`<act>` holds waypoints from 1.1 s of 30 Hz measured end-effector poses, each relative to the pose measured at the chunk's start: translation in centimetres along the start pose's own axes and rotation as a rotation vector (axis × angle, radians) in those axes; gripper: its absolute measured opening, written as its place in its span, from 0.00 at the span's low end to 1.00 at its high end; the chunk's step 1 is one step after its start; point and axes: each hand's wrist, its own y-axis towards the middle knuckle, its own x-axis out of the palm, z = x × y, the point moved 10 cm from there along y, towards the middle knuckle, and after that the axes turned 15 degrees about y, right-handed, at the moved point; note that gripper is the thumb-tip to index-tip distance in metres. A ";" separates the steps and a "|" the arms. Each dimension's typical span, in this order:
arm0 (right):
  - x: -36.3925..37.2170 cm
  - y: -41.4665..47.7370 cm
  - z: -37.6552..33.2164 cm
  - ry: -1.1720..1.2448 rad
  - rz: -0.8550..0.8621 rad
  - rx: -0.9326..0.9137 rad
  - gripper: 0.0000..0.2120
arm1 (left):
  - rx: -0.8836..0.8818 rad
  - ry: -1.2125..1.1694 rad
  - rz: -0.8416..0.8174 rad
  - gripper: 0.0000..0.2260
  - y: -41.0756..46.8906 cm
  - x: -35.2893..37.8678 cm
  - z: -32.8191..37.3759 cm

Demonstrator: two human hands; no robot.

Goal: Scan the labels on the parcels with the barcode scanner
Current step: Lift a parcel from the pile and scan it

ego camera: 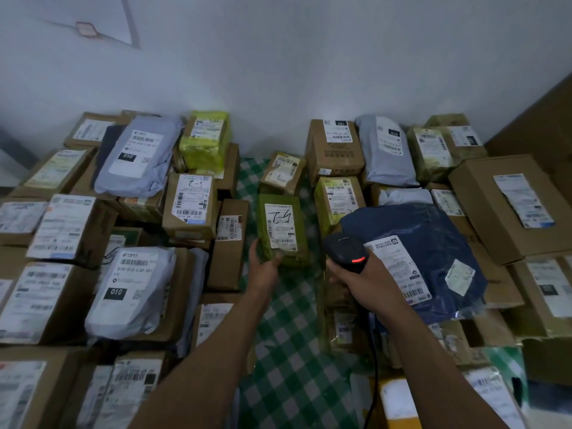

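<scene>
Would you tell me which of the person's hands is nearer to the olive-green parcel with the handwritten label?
Left. The left hand grips the lower end of the olive-green parcel; the right hand, holding the black barcode scanner, is just to its right, not touching it.

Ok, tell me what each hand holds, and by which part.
The left hand grips the green parcel by its near end; the right hand grips the scanner by its handle.

left forearm (216, 342): bare | right forearm (433, 351): bare | left hand (264, 270): ungloved | right hand (370, 284): ungloved
</scene>
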 end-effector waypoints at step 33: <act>3.5 -12.5 -5.9 0.115 -0.011 -0.277 0.21 | 0.494 0.001 0.110 0.34 -14.0 -7.2 6.0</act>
